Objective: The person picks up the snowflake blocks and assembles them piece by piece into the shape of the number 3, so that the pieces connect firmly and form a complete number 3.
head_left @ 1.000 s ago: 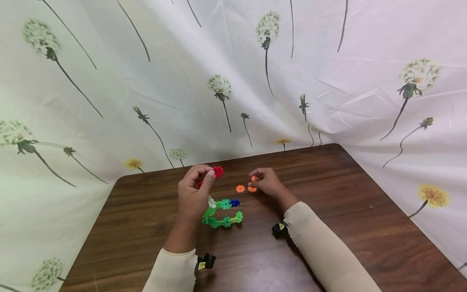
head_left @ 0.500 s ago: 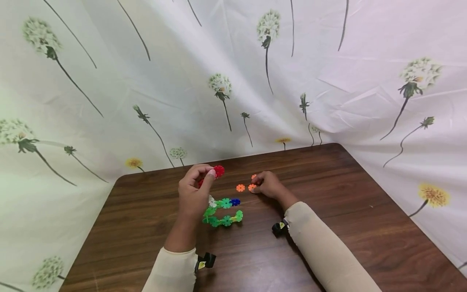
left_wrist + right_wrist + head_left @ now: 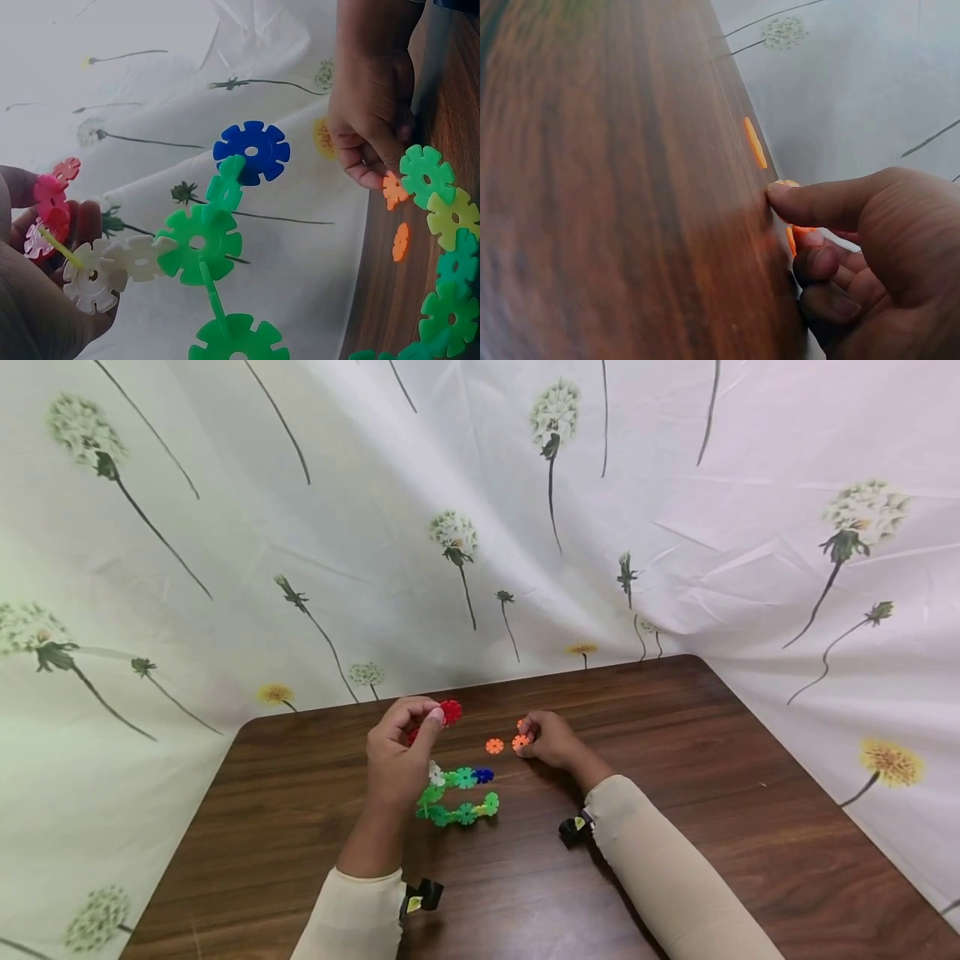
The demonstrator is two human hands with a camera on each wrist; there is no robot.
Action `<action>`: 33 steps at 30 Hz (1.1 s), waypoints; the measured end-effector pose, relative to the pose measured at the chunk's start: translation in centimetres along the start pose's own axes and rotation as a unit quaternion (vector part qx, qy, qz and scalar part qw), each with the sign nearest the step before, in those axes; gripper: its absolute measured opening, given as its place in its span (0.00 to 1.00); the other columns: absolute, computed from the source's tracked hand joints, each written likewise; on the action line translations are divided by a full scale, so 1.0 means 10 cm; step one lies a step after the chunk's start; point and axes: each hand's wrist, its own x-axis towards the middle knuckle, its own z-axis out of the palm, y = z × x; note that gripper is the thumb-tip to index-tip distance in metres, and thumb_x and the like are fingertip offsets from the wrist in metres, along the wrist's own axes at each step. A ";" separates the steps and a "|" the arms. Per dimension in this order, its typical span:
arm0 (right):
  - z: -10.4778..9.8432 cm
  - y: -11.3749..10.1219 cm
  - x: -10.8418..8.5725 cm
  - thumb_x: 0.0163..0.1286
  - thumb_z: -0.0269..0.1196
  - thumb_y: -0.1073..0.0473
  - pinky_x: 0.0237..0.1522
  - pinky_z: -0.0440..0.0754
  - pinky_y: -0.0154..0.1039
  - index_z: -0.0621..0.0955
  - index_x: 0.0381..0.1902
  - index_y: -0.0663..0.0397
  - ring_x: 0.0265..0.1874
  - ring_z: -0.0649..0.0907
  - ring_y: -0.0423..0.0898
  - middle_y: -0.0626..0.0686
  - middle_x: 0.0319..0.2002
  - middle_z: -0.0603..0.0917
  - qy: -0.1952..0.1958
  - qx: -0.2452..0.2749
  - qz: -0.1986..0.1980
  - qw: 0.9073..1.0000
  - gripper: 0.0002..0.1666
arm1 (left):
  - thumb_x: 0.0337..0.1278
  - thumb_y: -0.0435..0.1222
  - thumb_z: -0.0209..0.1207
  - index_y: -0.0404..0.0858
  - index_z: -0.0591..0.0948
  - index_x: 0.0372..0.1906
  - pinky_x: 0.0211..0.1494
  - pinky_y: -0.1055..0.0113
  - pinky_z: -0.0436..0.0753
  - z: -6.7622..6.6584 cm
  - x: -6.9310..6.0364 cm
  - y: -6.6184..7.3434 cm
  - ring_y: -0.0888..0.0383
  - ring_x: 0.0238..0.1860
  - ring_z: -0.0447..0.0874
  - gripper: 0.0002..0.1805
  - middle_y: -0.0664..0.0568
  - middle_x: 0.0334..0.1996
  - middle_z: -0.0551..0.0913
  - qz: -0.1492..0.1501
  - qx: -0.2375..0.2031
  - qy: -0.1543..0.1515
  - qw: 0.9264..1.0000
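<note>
My left hand (image 3: 397, 760) grips a chain of interlocking flower-shaped plastic discs between thumb and fingers. A red disc (image 3: 450, 712) sticks out past the thumb. In the left wrist view the chain runs from red through white discs (image 3: 94, 276) to green discs (image 3: 199, 244) and a blue disc (image 3: 251, 152). A curve of green discs (image 3: 466, 814) stretches out to the right of the left wrist. Farther right, my right hand (image 3: 553, 739) pinches an orange disc (image 3: 521, 743) at its fingertips, low over the table.
A loose orange disc (image 3: 494, 746) lies on the wooden table (image 3: 675, 735), left of the right fingers. Another orange disc (image 3: 520, 724) sits just behind them, partly covered. A white flower-printed cloth (image 3: 360, 527) hangs behind the table and along its sides.
My right hand has lowered its fingers from over the orange discs and closed them on the nearer one, which has shifted slightly. The left hand and its chain have stayed nearly still.
</note>
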 end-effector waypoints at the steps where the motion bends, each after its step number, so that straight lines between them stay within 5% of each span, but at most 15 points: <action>1: 0.00 0.00 0.00 0.65 0.78 0.69 0.41 0.78 0.36 0.81 0.41 0.57 0.38 0.80 0.45 0.53 0.37 0.82 -0.002 0.001 -0.002 1.000 0.15 | 0.78 0.30 0.64 0.29 0.87 0.50 0.50 0.76 0.87 0.00 0.00 0.00 0.57 0.48 0.84 0.07 0.42 0.53 0.87 -0.001 -0.001 0.000 1.000; 6: -0.03 -0.02 0.01 0.72 0.71 0.68 0.37 0.77 0.34 0.85 0.49 0.60 0.34 0.79 0.42 0.51 0.34 0.83 -0.020 0.014 -0.015 1.000 0.09 | 0.77 0.29 0.64 0.27 0.86 0.50 0.50 0.76 0.88 0.01 0.00 0.02 0.59 0.47 0.85 0.08 0.40 0.52 0.87 -0.002 -0.016 0.001 1.000; 11: -0.08 -0.07 0.01 0.78 0.62 0.69 0.28 0.76 0.34 0.85 0.60 0.66 0.24 0.76 0.42 0.50 0.30 0.83 -0.041 0.093 -0.023 0.995 0.16 | 0.76 0.28 0.63 0.27 0.86 0.50 0.50 0.76 0.88 0.02 -0.01 0.03 0.60 0.46 0.86 0.07 0.40 0.52 0.87 -0.005 -0.018 0.002 1.000; 20: -0.19 -0.51 -0.13 0.80 0.62 0.65 0.24 0.80 0.38 0.86 0.63 0.61 0.21 0.79 0.44 0.48 0.29 0.84 -0.028 0.262 -0.050 0.963 0.17 | 0.76 0.29 0.64 0.27 0.86 0.50 0.49 0.76 0.89 0.03 -0.01 0.03 0.60 0.45 0.86 0.07 0.41 0.52 0.87 -0.006 -0.017 0.002 1.000; 33: -0.34 -1.17 -0.48 0.77 0.67 0.70 0.36 0.92 0.38 0.82 0.66 0.71 0.30 0.89 0.41 0.44 0.36 0.93 -0.055 0.323 -0.124 0.937 0.22 | 0.77 0.30 0.64 0.29 0.86 0.51 0.49 0.72 0.90 0.03 -0.01 0.03 0.58 0.44 0.86 0.08 0.41 0.51 0.87 -0.010 -0.009 -0.002 1.000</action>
